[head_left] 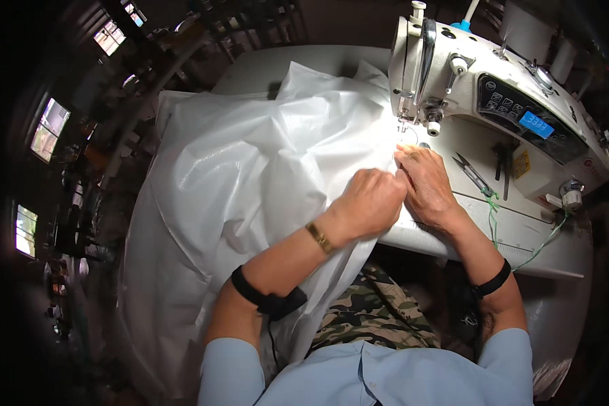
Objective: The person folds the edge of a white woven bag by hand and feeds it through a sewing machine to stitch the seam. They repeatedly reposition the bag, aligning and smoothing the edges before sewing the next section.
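Observation:
A large, shiny white sheet of fabric (230, 162) spreads over the left part of the table and hangs down past its front edge. Its right edge runs up to the needle and presser foot (402, 126) of a white sewing machine (446, 57). My left hand (374, 201) is closed on that edge, just in front of the foot. Beside it, my right hand (426, 181) pinches the same edge, its fingertips close to the foot. The two hands touch or nearly touch. The stretch of edge between my fingers is mostly hidden.
Metal thread snips (472, 174) lie right of my right hand, beside a dark tool (502, 161). Green thread (495, 220) trails over the table's front edge. The machine's control panel (531, 118) is lit. A dark workroom with bright windows (50, 130) is at left.

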Demonstrator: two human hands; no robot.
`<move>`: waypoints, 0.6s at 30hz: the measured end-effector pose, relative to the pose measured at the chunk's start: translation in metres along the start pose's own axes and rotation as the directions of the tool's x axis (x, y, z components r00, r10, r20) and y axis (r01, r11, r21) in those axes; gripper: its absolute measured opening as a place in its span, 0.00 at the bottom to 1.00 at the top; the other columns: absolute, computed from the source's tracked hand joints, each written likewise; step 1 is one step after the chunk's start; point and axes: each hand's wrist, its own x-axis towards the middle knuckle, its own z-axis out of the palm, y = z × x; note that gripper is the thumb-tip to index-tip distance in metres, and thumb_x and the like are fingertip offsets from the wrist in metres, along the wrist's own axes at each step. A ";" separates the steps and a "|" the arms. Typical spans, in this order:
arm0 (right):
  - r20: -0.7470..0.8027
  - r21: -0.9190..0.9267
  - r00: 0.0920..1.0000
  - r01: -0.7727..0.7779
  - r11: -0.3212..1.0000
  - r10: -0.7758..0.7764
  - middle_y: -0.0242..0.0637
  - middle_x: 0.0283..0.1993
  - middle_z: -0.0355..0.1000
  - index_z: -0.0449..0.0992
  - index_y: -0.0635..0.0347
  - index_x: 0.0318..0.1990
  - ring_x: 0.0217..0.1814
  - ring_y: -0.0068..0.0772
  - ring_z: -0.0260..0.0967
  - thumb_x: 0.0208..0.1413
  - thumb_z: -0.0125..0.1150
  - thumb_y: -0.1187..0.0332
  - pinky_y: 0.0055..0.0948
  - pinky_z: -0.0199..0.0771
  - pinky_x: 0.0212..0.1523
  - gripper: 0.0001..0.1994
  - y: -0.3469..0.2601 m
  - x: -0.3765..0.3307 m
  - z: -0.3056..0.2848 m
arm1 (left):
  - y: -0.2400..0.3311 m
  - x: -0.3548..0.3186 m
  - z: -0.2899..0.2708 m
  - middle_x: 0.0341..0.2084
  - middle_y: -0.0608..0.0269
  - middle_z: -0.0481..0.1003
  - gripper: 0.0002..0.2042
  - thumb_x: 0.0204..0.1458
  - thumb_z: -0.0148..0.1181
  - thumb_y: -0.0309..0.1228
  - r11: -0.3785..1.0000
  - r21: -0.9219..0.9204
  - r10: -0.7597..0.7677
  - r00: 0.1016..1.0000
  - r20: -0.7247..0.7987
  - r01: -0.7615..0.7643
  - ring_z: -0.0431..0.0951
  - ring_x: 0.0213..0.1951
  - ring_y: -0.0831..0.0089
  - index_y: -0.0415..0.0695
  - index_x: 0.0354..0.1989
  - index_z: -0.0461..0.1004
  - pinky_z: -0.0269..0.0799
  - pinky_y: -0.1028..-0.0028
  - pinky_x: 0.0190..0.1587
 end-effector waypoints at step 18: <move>-0.392 -0.035 0.916 0.080 0.996 -0.087 0.39 0.33 0.74 0.78 0.64 0.40 0.37 0.41 0.72 0.57 0.60 0.74 0.37 0.69 0.41 0.06 -0.006 0.003 -0.012 | 0.073 -0.205 0.012 0.50 0.45 0.73 0.22 0.56 0.62 0.24 0.870 -0.411 -0.418 0.851 -0.317 0.274 0.77 0.48 0.56 0.33 0.59 0.69 0.74 0.64 0.51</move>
